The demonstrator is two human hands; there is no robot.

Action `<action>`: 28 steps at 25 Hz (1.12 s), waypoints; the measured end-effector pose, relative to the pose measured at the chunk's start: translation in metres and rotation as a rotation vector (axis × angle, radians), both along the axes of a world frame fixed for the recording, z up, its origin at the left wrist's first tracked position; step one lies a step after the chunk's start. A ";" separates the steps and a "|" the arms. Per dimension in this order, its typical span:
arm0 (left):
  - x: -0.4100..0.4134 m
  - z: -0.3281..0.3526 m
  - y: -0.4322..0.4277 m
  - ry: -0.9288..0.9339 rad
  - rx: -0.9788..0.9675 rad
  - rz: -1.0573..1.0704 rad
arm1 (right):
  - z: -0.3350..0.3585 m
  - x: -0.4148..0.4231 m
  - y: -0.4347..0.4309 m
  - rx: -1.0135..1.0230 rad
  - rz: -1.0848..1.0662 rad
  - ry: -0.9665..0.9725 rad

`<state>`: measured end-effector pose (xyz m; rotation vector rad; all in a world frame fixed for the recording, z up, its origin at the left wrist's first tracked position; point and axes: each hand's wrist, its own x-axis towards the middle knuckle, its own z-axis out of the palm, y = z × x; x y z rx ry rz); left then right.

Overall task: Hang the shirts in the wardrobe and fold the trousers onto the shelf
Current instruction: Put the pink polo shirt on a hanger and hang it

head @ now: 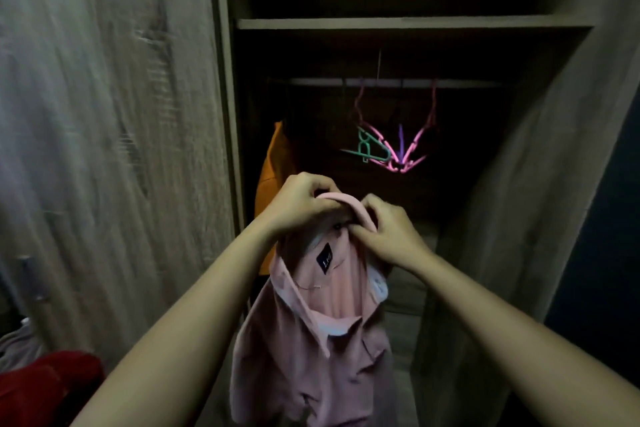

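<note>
Nearest me, my left hand [300, 202] and right hand [388, 229] pinched the pink shirt [311, 333] collar, fingers closed, before empty hangers [391, 146] farther in.

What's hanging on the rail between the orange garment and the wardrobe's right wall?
Head view: empty hangers, pink, green and purple, on the rail.

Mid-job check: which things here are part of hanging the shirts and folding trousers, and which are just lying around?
In the job:
pink shirt, gripped at the collar by left hand and right hand
wardrobe rail
empty pink hangers
green hanger
shelf
orange garment, already hanging

Lying about:
red cloth, bottom left
wardrobe door
</note>
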<state>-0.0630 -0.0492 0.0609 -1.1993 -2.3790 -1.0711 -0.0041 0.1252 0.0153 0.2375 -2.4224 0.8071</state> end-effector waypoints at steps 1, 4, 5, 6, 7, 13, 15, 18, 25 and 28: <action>0.001 -0.001 0.002 0.042 0.013 0.000 | 0.004 0.000 0.002 -0.019 -0.022 0.037; -0.012 -0.035 -0.006 0.091 -0.079 0.091 | 0.016 0.004 0.013 -0.103 -0.082 0.083; -0.020 -0.057 -0.014 0.042 -0.188 0.169 | 0.017 0.005 0.020 -0.139 -0.121 0.097; -0.022 -0.081 -0.023 -0.038 -0.293 0.246 | 0.018 0.006 0.030 -0.181 -0.176 0.115; -0.024 -0.103 -0.030 -0.112 -0.325 0.317 | 0.017 0.008 0.040 -0.220 -0.231 0.128; -0.048 -0.103 -0.010 -0.530 0.359 0.554 | 0.005 0.016 0.074 -0.098 -0.245 -0.149; -0.055 -0.107 -0.002 -0.778 0.576 0.510 | -0.001 0.018 0.087 -0.105 -0.177 -0.347; -0.046 -0.127 0.005 -0.839 0.408 0.376 | -0.017 0.030 0.106 -0.320 -0.177 -0.534; -0.029 -0.106 0.014 -0.363 -0.379 0.385 | -0.021 0.045 0.126 -0.633 -0.338 -0.349; -0.024 -0.107 0.031 -0.450 -0.293 0.460 | -0.022 0.044 0.113 -0.555 -0.341 -0.388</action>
